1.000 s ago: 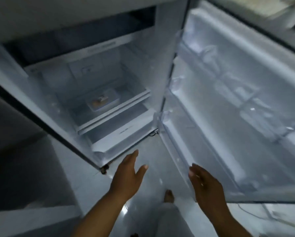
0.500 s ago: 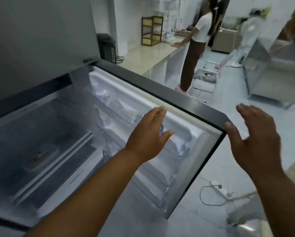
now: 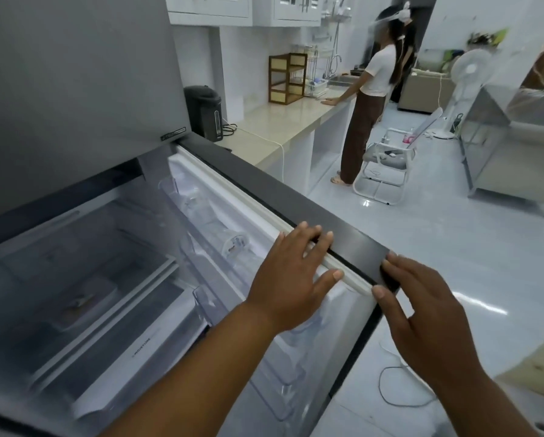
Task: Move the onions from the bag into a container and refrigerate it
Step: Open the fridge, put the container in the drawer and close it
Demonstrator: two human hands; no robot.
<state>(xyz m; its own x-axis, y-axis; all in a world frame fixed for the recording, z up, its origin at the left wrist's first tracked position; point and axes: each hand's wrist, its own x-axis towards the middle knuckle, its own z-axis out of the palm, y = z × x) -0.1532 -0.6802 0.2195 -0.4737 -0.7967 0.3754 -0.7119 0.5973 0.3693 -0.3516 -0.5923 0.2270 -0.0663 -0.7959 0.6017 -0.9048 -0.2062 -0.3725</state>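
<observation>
Both hands have reached the fridge door (image 3: 343,247): left hand (image 3: 291,279) flat, right hand (image 3: 422,313) spread (nothing held), container (image 3: 78,305) inside, closing looks next.

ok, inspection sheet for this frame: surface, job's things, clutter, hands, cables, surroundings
Surface: fridge shelf inside the open compartment, dim.
Job's things: container on the shelf, contents unclear; fridge door open; no bag seen.
Clutter: nothing seen.
Hands: left hand flat on the door's top edge; right hand at its outer corner; both empty.
Cables: grey cable looped on the floor.
Surroundings: counter with a kettle; another person standing there; fan.
</observation>
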